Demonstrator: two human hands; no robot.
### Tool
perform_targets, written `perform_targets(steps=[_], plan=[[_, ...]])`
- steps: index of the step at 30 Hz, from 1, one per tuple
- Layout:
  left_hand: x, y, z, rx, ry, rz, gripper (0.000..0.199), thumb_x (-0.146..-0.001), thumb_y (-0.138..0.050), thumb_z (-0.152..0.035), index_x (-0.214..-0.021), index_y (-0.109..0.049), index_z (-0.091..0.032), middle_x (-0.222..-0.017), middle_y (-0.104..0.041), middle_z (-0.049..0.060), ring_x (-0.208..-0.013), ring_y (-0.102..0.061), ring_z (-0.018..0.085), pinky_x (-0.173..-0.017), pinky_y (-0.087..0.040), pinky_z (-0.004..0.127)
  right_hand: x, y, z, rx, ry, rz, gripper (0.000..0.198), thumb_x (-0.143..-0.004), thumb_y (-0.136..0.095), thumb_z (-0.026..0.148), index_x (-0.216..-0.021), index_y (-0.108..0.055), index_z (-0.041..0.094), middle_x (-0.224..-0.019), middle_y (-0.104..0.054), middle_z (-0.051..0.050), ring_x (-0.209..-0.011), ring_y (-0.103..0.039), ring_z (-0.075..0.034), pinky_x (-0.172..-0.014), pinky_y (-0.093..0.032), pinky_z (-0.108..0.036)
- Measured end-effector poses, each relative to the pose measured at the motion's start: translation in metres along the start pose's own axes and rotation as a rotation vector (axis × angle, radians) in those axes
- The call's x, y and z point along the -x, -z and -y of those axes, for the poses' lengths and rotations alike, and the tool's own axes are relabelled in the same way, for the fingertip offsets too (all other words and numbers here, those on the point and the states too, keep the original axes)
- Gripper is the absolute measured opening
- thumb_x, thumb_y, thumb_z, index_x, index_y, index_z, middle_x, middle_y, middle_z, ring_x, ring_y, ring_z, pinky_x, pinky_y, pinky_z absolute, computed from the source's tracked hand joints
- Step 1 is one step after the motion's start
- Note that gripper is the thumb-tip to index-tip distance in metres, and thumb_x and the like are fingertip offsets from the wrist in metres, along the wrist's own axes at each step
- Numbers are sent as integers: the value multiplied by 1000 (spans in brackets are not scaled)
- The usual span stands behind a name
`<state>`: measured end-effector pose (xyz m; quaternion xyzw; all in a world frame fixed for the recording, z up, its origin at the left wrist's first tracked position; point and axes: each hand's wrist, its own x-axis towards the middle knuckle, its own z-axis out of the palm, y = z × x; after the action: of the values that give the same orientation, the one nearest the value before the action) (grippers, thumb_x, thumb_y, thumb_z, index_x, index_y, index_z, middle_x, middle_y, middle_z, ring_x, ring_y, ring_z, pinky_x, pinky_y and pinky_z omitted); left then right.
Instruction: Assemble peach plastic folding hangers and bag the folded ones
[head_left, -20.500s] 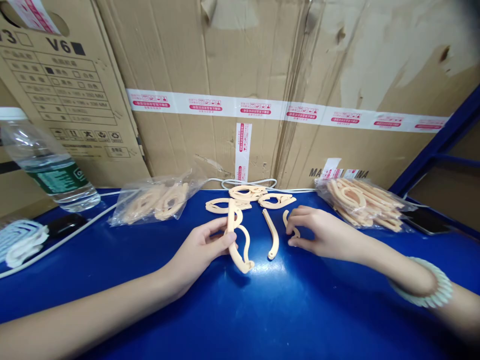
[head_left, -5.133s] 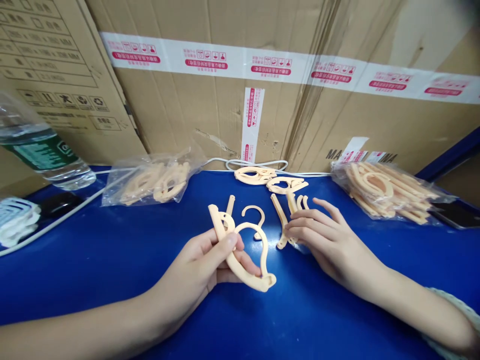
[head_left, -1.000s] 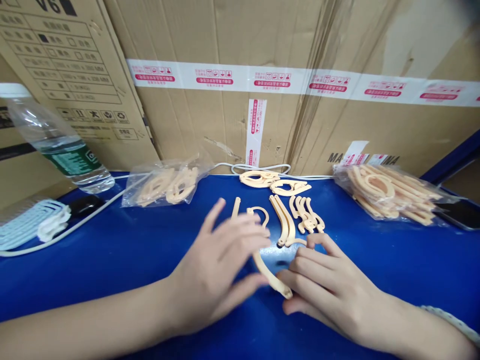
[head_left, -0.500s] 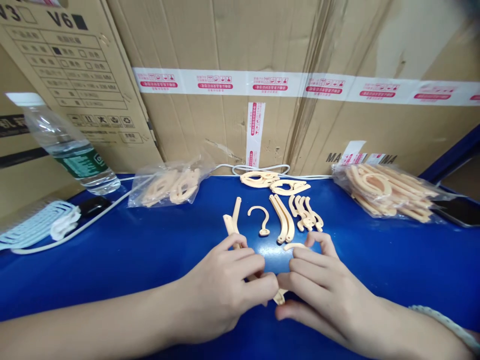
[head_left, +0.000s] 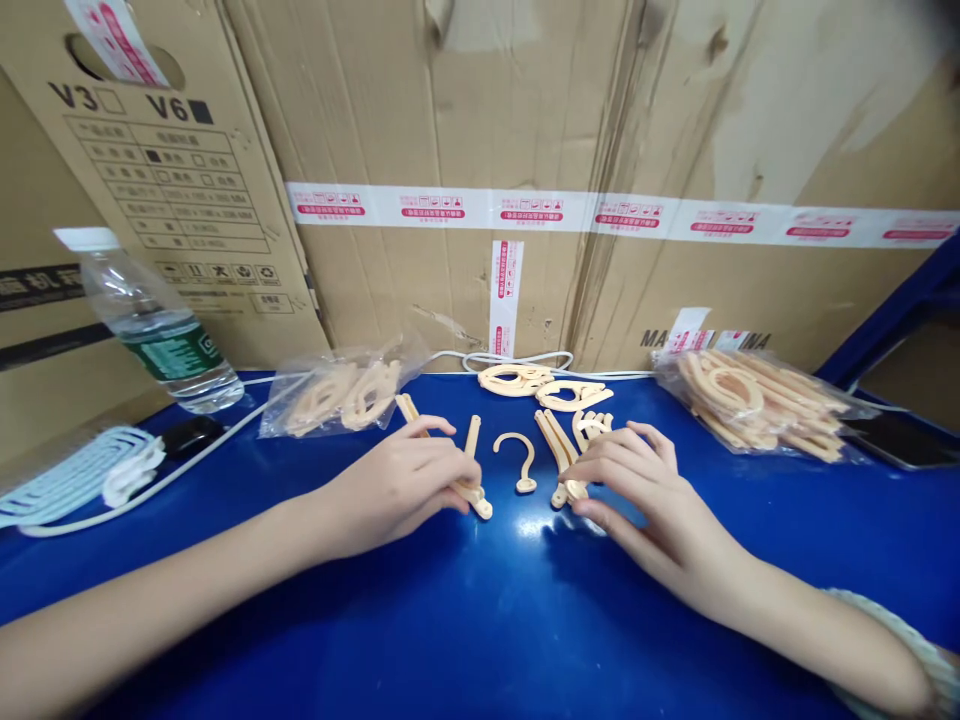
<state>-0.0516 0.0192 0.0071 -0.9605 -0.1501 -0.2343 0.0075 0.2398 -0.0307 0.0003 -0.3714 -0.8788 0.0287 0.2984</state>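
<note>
My left hand (head_left: 405,480) is closed on a pale plastic hanger arm (head_left: 407,408), whose upper end sticks out beyond the fingers. Beside it lies another hanger arm (head_left: 472,437), partly covered by my fingertips. My right hand (head_left: 637,480) pinches a hanger hook by its round base (head_left: 576,490); the rest of that hook is hidden under the fingers. Under and behind this hand lie several more hooks (head_left: 592,425), next to a pair of curved hanger arms (head_left: 553,440). A single hook (head_left: 525,455) lies between my two hands.
Two folded hangers (head_left: 574,394) lie at the back of the blue table (head_left: 510,630). Clear bags of hanger parts sit left (head_left: 337,395) and right (head_left: 757,400). A water bottle (head_left: 165,340), white cable (head_left: 225,440) and phone (head_left: 907,440) are around. Cardboard boxes (head_left: 450,120) stand behind.
My hands were close together in front and have moved apart and farther forward. The left carries its hanger arm up-left; the right has brought the hook to the pile of hooks.
</note>
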Motion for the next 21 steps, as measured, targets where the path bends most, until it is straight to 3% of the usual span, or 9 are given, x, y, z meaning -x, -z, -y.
perform_targets(steps=[5,9,15,18,21], plan=[[0,3,6,18,13,137,14,-96,-51,-12,-92,-63,-18,-93,-69,5,-92,-59,23,-88,-44,39,-12,-5,-1,40,45,84,11,-100,-53,22,-107,-60,26,-104,-67,-2,-110,-54,-23,-105,-16,-49],[-1,5,3,56,59,185,17,-93,-52,-10,-99,-64,-20,-98,-64,6,-90,-58,21,-78,-48,31,-26,-14,0,81,88,159,16,-101,-50,22,-109,-64,23,-105,-67,-5,-109,-53,-26,-101,-23,-50],[1,-3,-2,30,148,132,24,-90,-64,-29,-109,-61,-15,-104,-62,11,-92,-59,24,-81,-51,37,-43,-24,1,148,128,233,19,-98,-54,19,-112,-67,18,-111,-64,-11,-107,-54,-29,-95,-37,-53],[2,-11,-8,-19,168,93,29,-89,-66,-34,-110,-62,-14,-109,-61,13,-96,-58,27,-82,-52,40,-40,-16,-4,115,126,231,26,-98,-51,16,-121,-63,17,-115,-62,-12,-107,-55,-27,-91,-45,-46],[2,-18,-13,-54,153,73,19,-94,-60,-30,-105,-64,-15,-107,-62,12,-93,-59,26,-78,-52,39,-29,-6,-12,76,122,262,28,-96,-55,16,-123,-62,16,-114,-61,-13,-104,-57,-26,-89,-49,-42]])
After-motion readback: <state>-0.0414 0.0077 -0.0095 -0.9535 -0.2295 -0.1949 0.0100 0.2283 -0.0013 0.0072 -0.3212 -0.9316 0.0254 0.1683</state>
